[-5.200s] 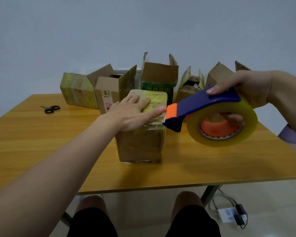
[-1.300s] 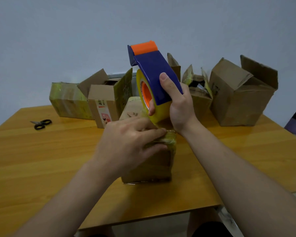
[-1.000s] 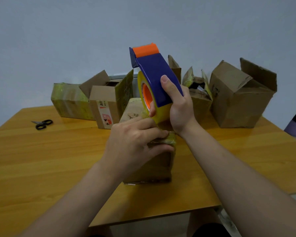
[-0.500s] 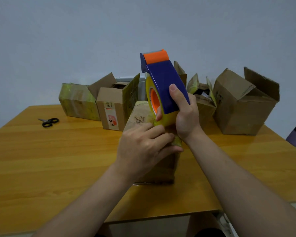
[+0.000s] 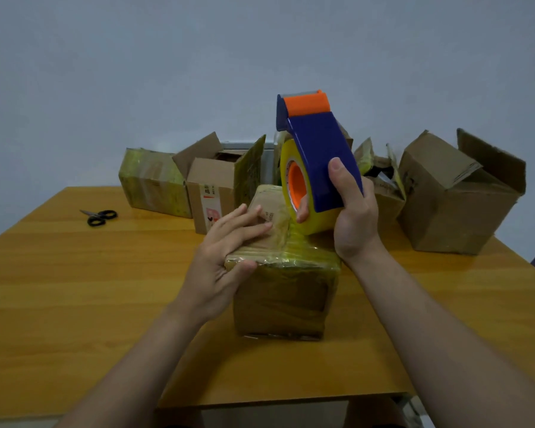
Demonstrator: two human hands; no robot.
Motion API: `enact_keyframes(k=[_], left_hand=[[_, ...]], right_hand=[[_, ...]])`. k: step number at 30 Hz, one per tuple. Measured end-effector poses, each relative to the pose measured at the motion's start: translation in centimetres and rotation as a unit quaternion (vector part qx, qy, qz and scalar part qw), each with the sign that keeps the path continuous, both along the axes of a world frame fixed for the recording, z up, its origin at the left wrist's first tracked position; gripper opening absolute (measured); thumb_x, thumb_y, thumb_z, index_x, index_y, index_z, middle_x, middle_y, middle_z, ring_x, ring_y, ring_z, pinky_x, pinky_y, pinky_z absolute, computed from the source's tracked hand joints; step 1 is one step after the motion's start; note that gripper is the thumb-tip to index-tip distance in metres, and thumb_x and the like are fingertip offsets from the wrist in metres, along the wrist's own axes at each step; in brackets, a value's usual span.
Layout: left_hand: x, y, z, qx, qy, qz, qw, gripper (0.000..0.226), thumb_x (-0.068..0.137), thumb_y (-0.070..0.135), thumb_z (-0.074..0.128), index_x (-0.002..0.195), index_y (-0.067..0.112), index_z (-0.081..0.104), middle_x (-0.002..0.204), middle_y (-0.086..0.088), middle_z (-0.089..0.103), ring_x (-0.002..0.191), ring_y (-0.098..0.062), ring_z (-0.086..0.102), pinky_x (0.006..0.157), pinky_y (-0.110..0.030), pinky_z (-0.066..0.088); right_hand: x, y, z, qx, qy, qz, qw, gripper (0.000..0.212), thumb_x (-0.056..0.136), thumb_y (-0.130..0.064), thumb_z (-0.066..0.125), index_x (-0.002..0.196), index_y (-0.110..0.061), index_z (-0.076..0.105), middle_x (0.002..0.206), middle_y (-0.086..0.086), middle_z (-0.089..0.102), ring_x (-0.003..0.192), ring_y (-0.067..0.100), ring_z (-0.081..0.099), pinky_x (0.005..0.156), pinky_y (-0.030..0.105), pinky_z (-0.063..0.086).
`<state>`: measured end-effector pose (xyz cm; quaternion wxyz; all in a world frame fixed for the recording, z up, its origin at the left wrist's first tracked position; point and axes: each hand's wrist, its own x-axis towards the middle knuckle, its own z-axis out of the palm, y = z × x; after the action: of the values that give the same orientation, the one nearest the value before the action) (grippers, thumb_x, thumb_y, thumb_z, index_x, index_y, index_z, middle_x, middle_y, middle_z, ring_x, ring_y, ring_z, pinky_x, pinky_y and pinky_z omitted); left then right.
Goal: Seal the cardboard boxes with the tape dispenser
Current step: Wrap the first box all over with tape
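On the wooden table (image 5: 74, 288), near its front edge, a taped cardboard box (image 5: 283, 298) is standing upright, its top and front already wrapped in glossy yellowish tape. The left hand (image 5: 226, 257) is resting on the box's left upper corner: its fingers (image 5: 244, 222) are lying straight and flat across the top, while the thumb is pressing against the front upper edge. The right hand (image 5: 352, 223) is gripping the tape dispenser (image 5: 318, 149) around its blue body, thumb lying on the near face and fingertips curling into the roll's orange core (image 5: 297, 183). The dispenser is standing nearly upright, its orange cutter end pointing up, and the yellow tape roll (image 5: 318, 225) at its bottom is sitting at the top of the box, right of the left hand; it seems to be touching the box.

Along the table's far side more boxes are waiting: a taped box (image 5: 150, 183) at the left, a labelled open box (image 5: 210, 186) just beside it, a small open box (image 5: 383, 186) showing behind the right hand, and a large open box (image 5: 451, 196) at the right. Black-handled scissors (image 5: 99, 216) are lying well apart at the left.
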<state>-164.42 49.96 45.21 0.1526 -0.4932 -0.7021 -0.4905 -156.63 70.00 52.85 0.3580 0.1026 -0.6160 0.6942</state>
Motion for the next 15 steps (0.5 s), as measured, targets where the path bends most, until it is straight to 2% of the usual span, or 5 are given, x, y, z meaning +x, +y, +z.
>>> enact_keyframes(k=[3,5,10,13,15], left_hand=[[0.7,1.4,-1.1,0.067,-0.046,0.001,0.997,0.075,0.104,0.069,0.022,0.135,0.015,0.065,0.153,0.001,0.055,0.151,-0.024,0.038,0.121,-0.048,0.031],[0.6,1.5,-1.2,0.068,-0.027,0.005,0.997,0.073,0.106,0.065,0.022,0.132,0.014,0.067,0.15,0.001,0.058,0.15,-0.026,0.041,0.12,-0.049,0.032],[-1.8,-1.1,-0.5,-0.058,0.094,-0.005,0.994,0.071,0.106,0.064,0.022,0.146,0.015,0.056,0.16,0.003,0.046,0.153,-0.025,0.034,0.12,-0.052,0.033],[-1.3,-1.2,0.0,-0.068,0.108,0.004,0.992,0.071,0.108,0.061,0.024,0.142,0.009,0.058,0.157,0.0,0.05,0.151,-0.024,0.037,0.117,-0.055,0.037],[-0.6,-1.2,0.2,-0.06,0.104,0.026,0.992,0.063,0.109,0.055,0.028,0.139,0.011,0.062,0.155,0.002,0.052,0.152,-0.023,0.036,0.117,-0.054,0.037]], right_hand=[[-0.1,0.0,0.0,-0.005,-0.001,-0.001,1.0,0.05,0.104,-0.03,0.044,0.103,0.018,0.06,0.064,0.028,0.06,0.054,0.035,0.059,0.063,0.038,0.054],[-0.1,0.0,-0.1,-0.01,-0.001,-0.003,1.0,0.05,0.104,-0.03,0.043,0.104,0.017,0.06,0.064,0.027,0.06,0.054,0.034,0.059,0.063,0.037,0.054],[0.1,-0.3,0.2,-0.016,-0.007,0.002,1.0,0.05,0.104,-0.03,0.043,0.107,0.017,0.059,0.064,0.023,0.062,0.054,0.032,0.06,0.062,0.036,0.055],[0.0,-0.3,0.2,-0.019,-0.01,0.002,1.0,0.051,0.103,-0.032,0.044,0.11,0.017,0.058,0.064,0.019,0.063,0.053,0.03,0.06,0.06,0.034,0.055],[0.1,-0.2,0.1,-0.032,-0.008,0.002,0.999,0.051,0.103,-0.032,0.044,0.11,0.016,0.059,0.065,0.019,0.063,0.054,0.03,0.06,0.061,0.035,0.055]])
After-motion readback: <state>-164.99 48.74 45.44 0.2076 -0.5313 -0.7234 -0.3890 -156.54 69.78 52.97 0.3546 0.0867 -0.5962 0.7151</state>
